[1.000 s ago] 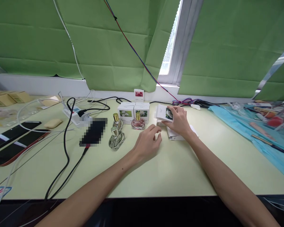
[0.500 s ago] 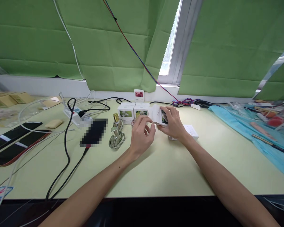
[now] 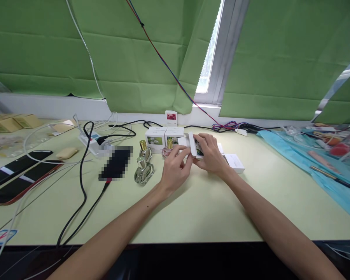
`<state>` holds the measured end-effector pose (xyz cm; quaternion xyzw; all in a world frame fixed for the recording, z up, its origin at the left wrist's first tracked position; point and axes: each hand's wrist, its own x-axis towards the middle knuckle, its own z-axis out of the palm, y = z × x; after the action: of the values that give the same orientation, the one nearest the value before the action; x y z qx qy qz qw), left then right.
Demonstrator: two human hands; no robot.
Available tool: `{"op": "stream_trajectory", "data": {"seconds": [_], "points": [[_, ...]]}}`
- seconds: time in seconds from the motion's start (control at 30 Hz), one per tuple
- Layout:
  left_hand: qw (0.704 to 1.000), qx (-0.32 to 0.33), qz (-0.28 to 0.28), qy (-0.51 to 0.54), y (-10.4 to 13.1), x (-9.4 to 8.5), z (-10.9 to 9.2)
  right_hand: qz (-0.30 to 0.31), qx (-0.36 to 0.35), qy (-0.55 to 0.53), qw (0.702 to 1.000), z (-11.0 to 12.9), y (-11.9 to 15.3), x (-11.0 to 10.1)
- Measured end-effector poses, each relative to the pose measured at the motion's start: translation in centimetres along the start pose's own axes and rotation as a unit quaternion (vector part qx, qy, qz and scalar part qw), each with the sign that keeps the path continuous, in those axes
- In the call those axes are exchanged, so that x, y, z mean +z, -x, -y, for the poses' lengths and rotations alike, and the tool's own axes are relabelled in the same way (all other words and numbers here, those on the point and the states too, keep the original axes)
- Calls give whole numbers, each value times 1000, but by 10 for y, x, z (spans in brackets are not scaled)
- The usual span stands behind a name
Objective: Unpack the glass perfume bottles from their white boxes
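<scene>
My right hand (image 3: 211, 153) is wrapped around a small white carton (image 3: 198, 147) with a flower picture on its side. The carton's left end stands open, with a flap (image 3: 183, 142) sticking out. At that end my left hand (image 3: 175, 165) has thumb and fingers closed on the carton's edge. Just left of it are three glass perfume bottles: a clear one (image 3: 147, 154) with a gold cap, a pale one (image 3: 144, 174) in front, and a pinkish one (image 3: 165, 153) partly behind my left hand.
Two white cartons (image 3: 155, 140) stand behind the bottles, and another white carton (image 3: 235, 163) lies beyond my right wrist. A small carton (image 3: 171, 117) leans at the wall. Phones (image 3: 20, 181), cables and a power strip (image 3: 89, 140) lie left; blue sheeting (image 3: 315, 167) lies right.
The carton in my right hand has turned so its open end and flap show. My left fingers have closed in and now touch that end.
</scene>
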<state>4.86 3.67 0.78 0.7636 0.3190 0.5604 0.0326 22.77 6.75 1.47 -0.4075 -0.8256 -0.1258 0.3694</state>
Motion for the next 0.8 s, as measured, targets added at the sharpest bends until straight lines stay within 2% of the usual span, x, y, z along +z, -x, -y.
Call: {"op": "stream_trajectory", "data": {"seconds": [0.3,0.47,0.8], "points": [[999,0,31,-28,-2,-3,4,-9,-17,2,1000,-2,1,4],[998,-21,50,-30,-2,-2,4,-7,-16,-5,1000,-3,2,5],[998,-20,57,-7,-1,-1,1,-29,-51,-8,998,1,1,3]]}}
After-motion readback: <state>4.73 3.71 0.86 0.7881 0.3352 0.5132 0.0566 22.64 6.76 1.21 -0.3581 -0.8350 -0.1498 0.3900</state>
